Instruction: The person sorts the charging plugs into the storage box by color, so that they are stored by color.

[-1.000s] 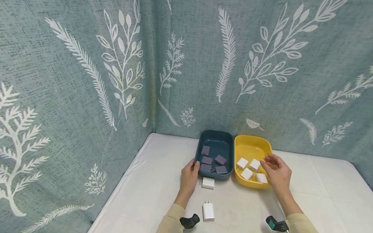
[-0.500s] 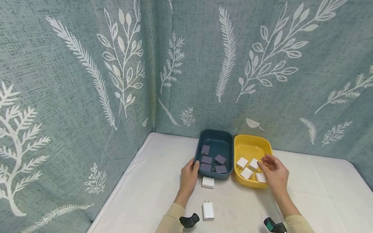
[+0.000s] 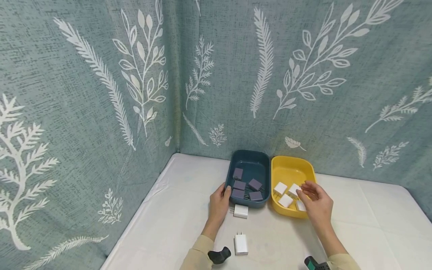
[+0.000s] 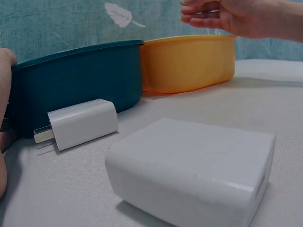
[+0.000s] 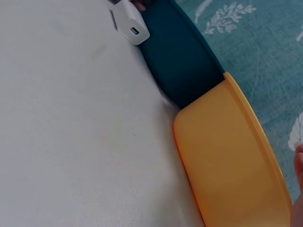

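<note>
My left hand (image 3: 219, 205) grips the near left corner of a dark blue bin (image 3: 253, 165), thumb at the rim. Several purple plug-in chargers (image 3: 239, 185) lie in that bin. My right hand (image 3: 318, 205) hovers over the near right rim of a yellow bin (image 3: 288, 172), fingers loosely curved, nothing visible between them. Several white chargers (image 3: 285, 200) lie inside; the right hand partly covers one of them. One white charger (image 4: 85, 124) rests on its side just in front of the blue bin, prongs pointing left. Another white charger (image 4: 189, 165) lies closer to me, prongs pointing away.
Both bins stand side by side on a table with a white cloth (image 3: 270, 243). Behind and to the left hangs a blue-green curtain (image 3: 222, 75) with white leaf prints. Black wrist devices (image 3: 220, 256) are strapped at both sleeves.
My right hand has shifted slightly left and inward over the yellow bin's near right corner. The left hand, bins and chargers have not moved.
</note>
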A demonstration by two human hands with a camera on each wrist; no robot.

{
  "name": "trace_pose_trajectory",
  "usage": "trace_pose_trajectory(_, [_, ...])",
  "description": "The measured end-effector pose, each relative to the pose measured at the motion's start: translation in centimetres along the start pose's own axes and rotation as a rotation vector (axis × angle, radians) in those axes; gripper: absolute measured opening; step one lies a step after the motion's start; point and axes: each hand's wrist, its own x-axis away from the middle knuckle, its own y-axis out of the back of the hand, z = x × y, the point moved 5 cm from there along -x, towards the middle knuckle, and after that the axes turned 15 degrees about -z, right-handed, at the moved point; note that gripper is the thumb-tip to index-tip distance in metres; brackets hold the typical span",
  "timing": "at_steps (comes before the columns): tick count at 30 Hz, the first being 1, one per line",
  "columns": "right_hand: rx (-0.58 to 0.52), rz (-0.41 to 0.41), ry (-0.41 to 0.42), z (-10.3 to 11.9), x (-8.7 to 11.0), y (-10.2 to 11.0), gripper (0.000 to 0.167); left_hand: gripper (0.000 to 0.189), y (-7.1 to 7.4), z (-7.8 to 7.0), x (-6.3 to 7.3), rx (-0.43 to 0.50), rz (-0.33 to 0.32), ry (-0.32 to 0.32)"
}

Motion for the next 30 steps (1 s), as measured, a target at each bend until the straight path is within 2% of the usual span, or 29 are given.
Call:
trace_pose_trajectory(4, [-0.003,0.01,0.019,0.1,0.4,0.0,0.039,0.047,0.0,-0.1,0.0,-0.006,0.0,0.007])
trace_pose_trajectory(12, [-0.102,0.017,0.062,0.4,1.1,-0.3,0.036,0.047,0.0,-0.2,0.0,0.002,0.004,0.007])
trace_pose_trajectory(19, [-0.176,0.018,0.026,1.1,1.9,-0.2,0.036,0.046,0.0,-0.3,0.0,-0.005,0.001,0.011])
trace_pose_trajectory(24, [-0.178,0.018,0.031,2.2,2.8,-0.1,0.034,0.045,0.0,-0.4,0.0,-0.004,-0.002,0.023])
trace_pose_trajectory(30, [-0.158,0.024,0.031,0.7,2.8,-0.7,0.036,0.046,0.0,-0.2,0.0,-0.006,-0.001,0.03])
